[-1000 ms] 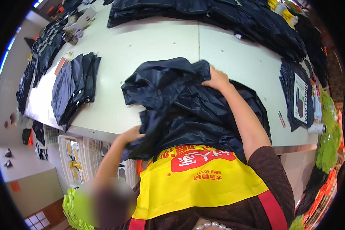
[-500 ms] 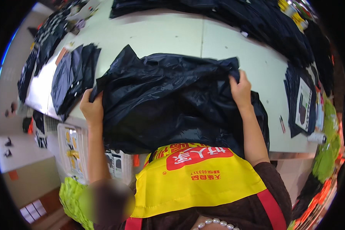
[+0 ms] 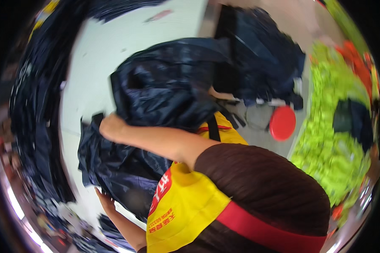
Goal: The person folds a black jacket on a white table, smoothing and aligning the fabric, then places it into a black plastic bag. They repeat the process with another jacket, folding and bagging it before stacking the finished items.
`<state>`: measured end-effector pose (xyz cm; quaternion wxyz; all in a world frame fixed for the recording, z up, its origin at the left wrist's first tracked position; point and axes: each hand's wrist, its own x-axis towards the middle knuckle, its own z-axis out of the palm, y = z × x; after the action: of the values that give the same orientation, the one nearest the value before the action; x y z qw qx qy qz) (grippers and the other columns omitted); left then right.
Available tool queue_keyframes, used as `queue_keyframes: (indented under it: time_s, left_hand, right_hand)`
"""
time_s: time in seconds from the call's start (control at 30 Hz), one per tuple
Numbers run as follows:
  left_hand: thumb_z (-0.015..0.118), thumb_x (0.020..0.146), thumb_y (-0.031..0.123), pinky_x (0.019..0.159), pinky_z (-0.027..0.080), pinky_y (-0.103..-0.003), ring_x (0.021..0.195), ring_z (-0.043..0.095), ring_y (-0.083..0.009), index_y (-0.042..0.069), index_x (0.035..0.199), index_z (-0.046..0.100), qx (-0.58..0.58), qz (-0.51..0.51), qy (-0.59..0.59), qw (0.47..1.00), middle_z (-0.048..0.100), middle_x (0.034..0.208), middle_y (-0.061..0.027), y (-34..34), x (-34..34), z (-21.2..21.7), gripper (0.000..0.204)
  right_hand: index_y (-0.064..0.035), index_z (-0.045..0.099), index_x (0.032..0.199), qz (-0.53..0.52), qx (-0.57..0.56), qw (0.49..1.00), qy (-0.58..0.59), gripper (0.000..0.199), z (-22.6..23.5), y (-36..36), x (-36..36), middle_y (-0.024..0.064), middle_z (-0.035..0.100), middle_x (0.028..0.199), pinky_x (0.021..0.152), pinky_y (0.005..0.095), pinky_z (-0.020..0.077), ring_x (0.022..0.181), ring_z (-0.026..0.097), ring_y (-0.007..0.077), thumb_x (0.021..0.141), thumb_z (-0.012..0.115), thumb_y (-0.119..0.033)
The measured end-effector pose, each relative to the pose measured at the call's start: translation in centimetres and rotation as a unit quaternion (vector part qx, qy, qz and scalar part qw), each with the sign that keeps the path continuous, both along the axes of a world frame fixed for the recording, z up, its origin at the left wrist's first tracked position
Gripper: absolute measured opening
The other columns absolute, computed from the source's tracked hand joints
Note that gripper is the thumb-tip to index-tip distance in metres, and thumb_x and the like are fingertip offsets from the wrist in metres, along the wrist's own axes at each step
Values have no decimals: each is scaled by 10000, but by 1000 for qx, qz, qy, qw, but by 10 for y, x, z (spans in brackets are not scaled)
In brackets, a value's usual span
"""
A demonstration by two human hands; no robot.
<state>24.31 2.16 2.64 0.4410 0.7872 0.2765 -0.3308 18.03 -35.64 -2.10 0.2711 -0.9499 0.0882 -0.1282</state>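
Observation:
A shiny dark navy garment (image 3: pixel 126 166) is spread in front of my body, over the white table. My right hand (image 3: pixel 112 127) is closed in a fist on its upper corner, the arm reaching across from the right. Lower down, my left hand (image 3: pixel 105 200) is at the garment's near-left edge and seems to grip it; some of its fingers are hidden and blurred. Another dark shiny garment (image 3: pixel 169 80) lies crumpled just beyond my right forearm, and I cannot tell whether the two pieces are joined.
More dark garments (image 3: pixel 257 55) are heaped past the table's end. Beside them is a round red object (image 3: pixel 282 123), with a big pile of lime-green garments (image 3: pixel 329 164) at the right. Dark clothing (image 3: pixel 42 109) lines the left side of the white table (image 3: pixel 90 76).
The view has swung to the right, showing the red object and more of the lime-green pile. My hands, earlier holding the garment spread wide, are now closer together on it.

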Motion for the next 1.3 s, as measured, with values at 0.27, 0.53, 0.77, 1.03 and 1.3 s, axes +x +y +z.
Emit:
queue_keyframes:
  time_s: [0.27, 0.53, 0.77, 1.03, 1.3]
  left_hand:
    - [448, 875, 508, 989, 410, -463, 1179, 499, -308, 71, 1284, 500, -126, -7, 31, 992, 525, 1291, -114, -32, 36, -9, 601]
    - [520, 898, 387, 924, 464, -434, 1048, 587, -289, 48, 1178, 578, -144, 11, 0, 989, 614, 1167, -88, -26, 51, 5, 443]
    - [622, 885, 177, 815, 425, -269, 874, 554, -130, -17, 1043, 652, -57, -63, -558, 826, 652, 966, -48, -65, -38, 66, 252]
    - [597, 805, 3, 965, 401, -383, 1106, 568, -319, 16, 965, 644, -224, -196, -651, 698, 633, 1108, -166, -109, -118, 118, 167]
    - [667, 695, -9, 1007, 372, -369, 1232, 456, -324, 110, 1007, 689, 27, -172, -704, 688, 574, 1237, -122, -109, -137, 145, 335]
  right_hand:
    - [-14, 616, 1062, 4, -157, 987, -15, 332, -13, 58, -39, 107, 635, 1090, 1042, 536, 227, 1049, 560, 270, 883, 412, -205]
    - [-93, 631, 686, 28, -33, 992, -118, 152, -19, 29, -52, 79, 672, 739, 774, 385, 440, 724, 648, 211, 757, 516, -163]
    - [11, 649, 888, -62, 246, 963, 88, 255, 15, -62, -48, 283, 620, 910, 786, 467, 499, 878, 620, 408, 725, 523, -141]
    - [-83, 280, 1424, 328, 455, 826, 60, 774, 176, -57, 60, 119, 397, 1403, 1088, 414, 188, 1321, 326, 233, 844, 502, -545]
    - [8, 579, 1094, 633, 79, 752, 169, 405, 256, 51, 21, 136, 656, 825, 730, 289, 469, 759, 618, 230, 745, 673, -175]
